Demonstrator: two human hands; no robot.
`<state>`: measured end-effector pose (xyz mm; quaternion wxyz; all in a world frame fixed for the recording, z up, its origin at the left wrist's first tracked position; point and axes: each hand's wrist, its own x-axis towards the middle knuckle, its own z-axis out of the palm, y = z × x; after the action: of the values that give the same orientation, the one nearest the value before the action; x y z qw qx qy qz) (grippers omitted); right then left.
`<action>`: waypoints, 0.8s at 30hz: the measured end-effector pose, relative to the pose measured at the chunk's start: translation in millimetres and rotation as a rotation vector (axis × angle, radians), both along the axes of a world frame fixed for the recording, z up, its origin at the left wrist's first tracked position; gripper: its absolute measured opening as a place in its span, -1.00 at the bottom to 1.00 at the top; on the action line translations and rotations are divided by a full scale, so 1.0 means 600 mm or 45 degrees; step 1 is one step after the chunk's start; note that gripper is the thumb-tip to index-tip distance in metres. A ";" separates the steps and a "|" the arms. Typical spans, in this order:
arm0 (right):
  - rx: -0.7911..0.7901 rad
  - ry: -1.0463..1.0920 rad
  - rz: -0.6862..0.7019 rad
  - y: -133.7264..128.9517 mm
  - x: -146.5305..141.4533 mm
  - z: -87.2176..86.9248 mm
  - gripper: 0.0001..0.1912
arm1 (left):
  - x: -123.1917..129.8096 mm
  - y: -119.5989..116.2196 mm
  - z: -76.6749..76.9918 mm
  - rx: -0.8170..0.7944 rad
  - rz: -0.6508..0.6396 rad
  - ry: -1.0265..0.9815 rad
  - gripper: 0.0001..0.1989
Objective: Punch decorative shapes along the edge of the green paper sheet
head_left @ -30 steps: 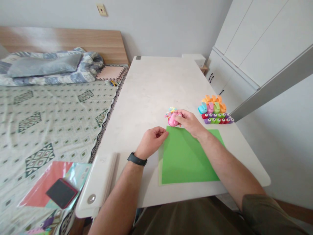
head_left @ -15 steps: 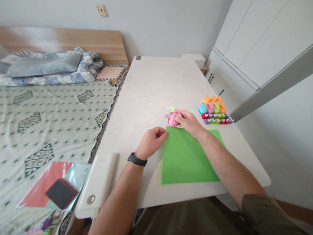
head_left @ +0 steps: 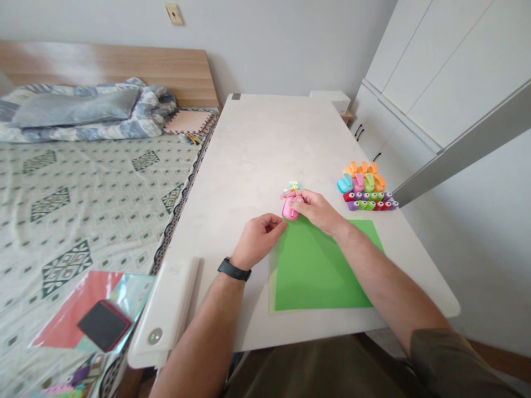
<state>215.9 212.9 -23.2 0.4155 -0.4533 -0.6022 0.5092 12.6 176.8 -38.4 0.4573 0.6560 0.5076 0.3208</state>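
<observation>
My right hand (head_left: 322,214) grips a pink craft paper punch (head_left: 289,209) at the upper left corner of a green sheet of paper (head_left: 323,276). The punch overlaps that corner; whether the paper is inside its slot I cannot see. Beside it, my left hand (head_left: 259,239) pinches the same corner between thumb and fingers. A lighter sheet (head_left: 272,287) shows under the green one along its left edge. Just beyond the punch lies a small heap of colourful paper cut-outs (head_left: 293,186), partly covered by my right hand.
Rows of colourful paper punches (head_left: 367,185) stand at the table's right side. A long white machine (head_left: 166,309) with a round button lies along the left edge of the white table (head_left: 274,132). On the bed (head_left: 103,210) are a dark flat object (head_left: 103,326) and plastic-wrapped coloured paper (head_left: 70,309).
My right hand has brought the pink punch slightly left and nearer to me, onto the green sheet's corner. My left hand keeps nearly the same place.
</observation>
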 end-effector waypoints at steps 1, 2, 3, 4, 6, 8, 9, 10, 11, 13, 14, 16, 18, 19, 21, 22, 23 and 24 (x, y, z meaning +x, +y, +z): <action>0.008 -0.014 0.005 0.000 -0.001 0.000 -0.72 | 0.000 0.000 0.000 -0.007 0.003 -0.011 -0.67; 0.022 -0.036 0.013 0.000 -0.002 0.001 -0.74 | 0.001 0.000 0.000 -0.012 0.007 -0.022 -0.67; 0.038 -0.061 0.022 0.000 -0.002 0.001 -0.77 | 0.001 0.000 0.000 -0.016 0.009 -0.031 -0.67; 0.051 -0.088 0.031 0.001 -0.002 0.001 -0.78 | 0.001 0.000 0.000 -0.020 0.013 -0.039 -0.67; 0.060 -0.136 0.038 0.001 -0.003 0.001 -0.79 | 0.002 0.000 -0.002 -0.031 0.024 -0.054 -0.66; 0.058 -0.166 0.027 0.001 -0.003 -0.001 -0.80 | 0.002 0.001 -0.004 -0.056 0.036 -0.071 -0.64; 0.059 -0.179 0.021 0.001 -0.003 -0.002 -0.81 | 0.002 0.001 -0.006 -0.069 0.039 -0.075 -0.63; 0.063 -0.190 0.018 0.000 -0.004 -0.003 -0.82 | 0.002 0.001 -0.007 -0.082 0.037 -0.076 -0.63; 0.067 -0.199 0.018 -0.001 -0.004 -0.004 -0.82 | 0.002 0.002 -0.008 -0.092 0.034 -0.076 -0.63; 0.068 -0.215 0.021 -0.002 -0.005 -0.006 -0.80 | 0.002 0.002 -0.009 -0.106 0.025 -0.079 -0.64; 0.068 -0.223 0.019 -0.002 -0.005 -0.006 -0.79 | 0.002 0.002 -0.008 -0.113 0.020 -0.089 -0.65; 0.067 -0.236 0.012 -0.003 -0.005 -0.006 -0.78 | 0.001 0.002 -0.008 -0.138 0.003 -0.132 -0.67; 0.075 -0.241 0.012 -0.003 -0.005 -0.005 -0.78 | 0.001 0.001 -0.007 -0.177 -0.007 -0.179 -0.68; 0.083 -0.238 0.014 -0.003 -0.005 -0.006 -0.78 | 0.000 0.002 -0.007 -0.195 -0.006 -0.193 -0.68; 0.096 -0.229 0.018 -0.002 -0.004 -0.007 -0.78 | 0.000 0.002 -0.007 -0.210 0.007 -0.194 -0.66; 0.096 -0.224 0.017 -0.001 -0.004 -0.008 -0.79 | 0.000 0.002 -0.008 -0.208 0.012 -0.191 -0.66; 0.088 -0.216 0.014 -0.001 -0.004 -0.009 -0.80 | 0.000 0.002 -0.009 -0.204 0.013 -0.190 -0.65; 0.061 -0.194 0.011 0.000 -0.004 -0.010 -0.81 | 0.000 0.002 -0.010 -0.198 0.014 -0.193 -0.63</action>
<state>213.4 212.9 -29.5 0.3770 -0.4781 -0.6461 0.4602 12.7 178.3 -44.1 0.5422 0.5895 0.4985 0.3316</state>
